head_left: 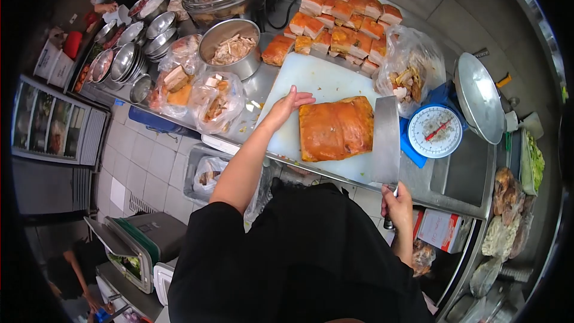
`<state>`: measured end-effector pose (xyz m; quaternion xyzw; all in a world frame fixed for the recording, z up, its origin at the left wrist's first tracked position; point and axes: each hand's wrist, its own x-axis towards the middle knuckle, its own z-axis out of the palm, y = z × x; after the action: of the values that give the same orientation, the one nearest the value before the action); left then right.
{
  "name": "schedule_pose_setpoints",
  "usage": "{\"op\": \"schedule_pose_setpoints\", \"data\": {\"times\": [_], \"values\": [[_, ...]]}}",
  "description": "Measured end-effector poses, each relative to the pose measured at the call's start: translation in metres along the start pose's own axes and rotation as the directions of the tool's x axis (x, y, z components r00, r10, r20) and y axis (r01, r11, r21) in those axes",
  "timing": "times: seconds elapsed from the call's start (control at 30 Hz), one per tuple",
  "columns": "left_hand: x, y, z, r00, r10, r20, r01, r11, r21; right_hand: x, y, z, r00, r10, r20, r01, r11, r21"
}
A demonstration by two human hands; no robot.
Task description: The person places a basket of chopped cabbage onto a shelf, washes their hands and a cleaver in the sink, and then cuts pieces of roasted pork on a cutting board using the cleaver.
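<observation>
A large slab of roast pork (336, 128) with glossy orange-brown skin lies on a white cutting board (284, 134). My left hand (292, 104) is open at the slab's upper left corner, fingers stretched out; whether they touch the meat I cannot tell. My right hand (398, 206) is closed around the dark handle of a cleaver (386, 140). The broad blade lies along the slab's right edge, over the right side of the board. Several cut blocks of roast pork (353, 39) are piled behind the board.
A blue dial scale (435, 131) with a metal pan (479, 98) stands at the right, beside a plastic bag of meat pieces (409, 78). Left of the board are a steel pot of sliced meat (229, 49), filled bags (216, 101) and stacked metal bowls (125, 63). Other people are at the left.
</observation>
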<state>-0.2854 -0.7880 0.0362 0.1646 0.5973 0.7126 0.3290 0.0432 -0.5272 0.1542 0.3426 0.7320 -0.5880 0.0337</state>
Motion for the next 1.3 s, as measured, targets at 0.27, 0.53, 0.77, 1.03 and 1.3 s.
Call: {"op": "schedule_pose_setpoints", "data": {"times": [0.27, 0.53, 0.77, 1.03, 1.3], "values": [[0.011, -0.006, 0.006, 0.999, 0.05, 0.009, -0.05, 0.997, 0.06, -0.003, 0.0, 0.006, 0.998, -0.044, 0.045, 0.044, 0.999, 0.005], [0.013, -0.009, 0.005, 0.998, 0.058, 0.014, -0.058, 0.998, 0.025, -0.003, 0.002, 0.006, 0.997, -0.035, 0.069, 0.038, 0.999, -0.037], [0.012, -0.009, 0.007, 0.999, 0.049, -0.006, -0.048, 0.998, 0.033, 0.0, 0.006, 0.012, 0.995, -0.013, 0.097, 0.016, 0.999, -0.029], [0.01, -0.005, 0.008, 0.999, 0.038, 0.006, -0.038, 0.999, 0.028, 0.001, 0.001, 0.019, 0.995, -0.001, 0.096, 0.003, 1.0, -0.025], [0.008, -0.009, 0.006, 0.999, 0.046, 0.016, -0.045, 0.998, -0.052, -0.002, -0.001, 0.018, 0.997, 0.012, 0.077, -0.012, 1.0, -0.004]]}}
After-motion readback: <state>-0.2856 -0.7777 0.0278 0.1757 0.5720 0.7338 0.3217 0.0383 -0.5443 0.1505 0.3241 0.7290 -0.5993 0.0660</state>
